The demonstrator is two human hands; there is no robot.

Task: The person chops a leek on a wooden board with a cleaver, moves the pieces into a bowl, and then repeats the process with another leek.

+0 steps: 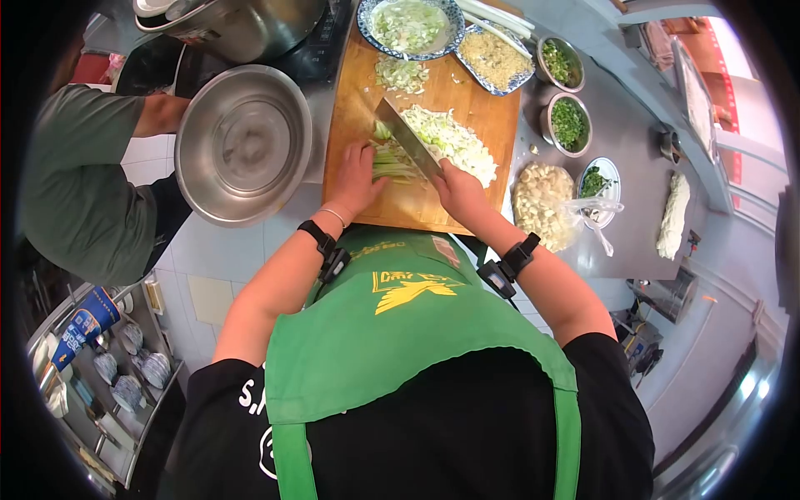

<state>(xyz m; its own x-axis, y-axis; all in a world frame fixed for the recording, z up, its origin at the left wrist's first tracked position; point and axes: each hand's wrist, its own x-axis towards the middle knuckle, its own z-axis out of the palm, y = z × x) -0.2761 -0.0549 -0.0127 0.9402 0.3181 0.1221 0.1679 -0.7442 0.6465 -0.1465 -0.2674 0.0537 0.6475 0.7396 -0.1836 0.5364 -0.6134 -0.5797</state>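
Note:
My right hand is wrapped round the handle of a cleaver, whose broad blade points up and to the left over a wooden cutting board. To the left of the blade, my left hand presses down on a bunch of pale green vegetable stalks with its fingers bent. Right of the cleaver lies a heap of chopped pale green and white pieces. A smaller pile of chopped pieces rests near the board's far end. My left fingertips are partly hidden among the stalks.
A patterned bowl of chopped greens and a dish of minced food stand at the far end. Steel bowls of herbs and a bag of pale cubes sit right. Another person stands left, by a large steel basin.

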